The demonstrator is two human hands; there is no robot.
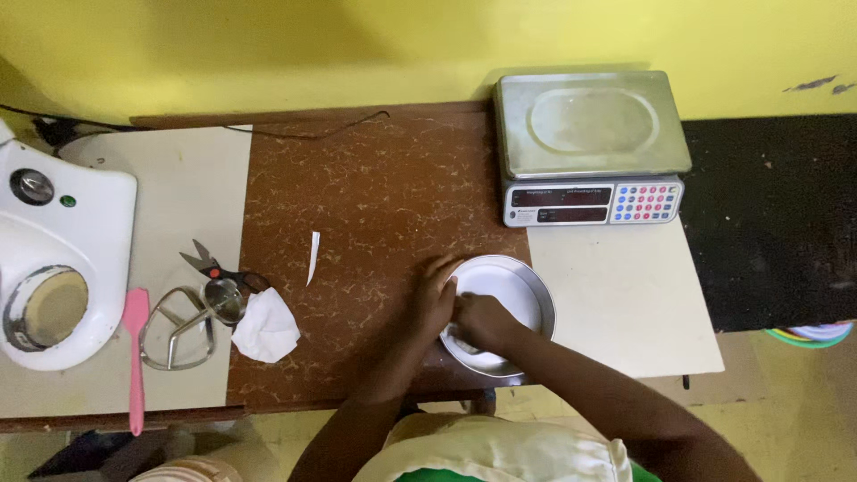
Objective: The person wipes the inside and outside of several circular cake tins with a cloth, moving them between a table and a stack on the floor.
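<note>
the round metal pan [522, 290] sits on the counter [384, 205] just below the scale [589, 147], the left hand [435, 299] grasping its rim while the right hand [482, 321] presses white paper [462, 337] inside, best smoothed flat with the pan braced.

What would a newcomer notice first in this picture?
Probably the round metal pan at the table's front edge, with the left hand on its rim and the right hand inside it. Behind it stands a metal scale; far left, a white mixer.
</note>
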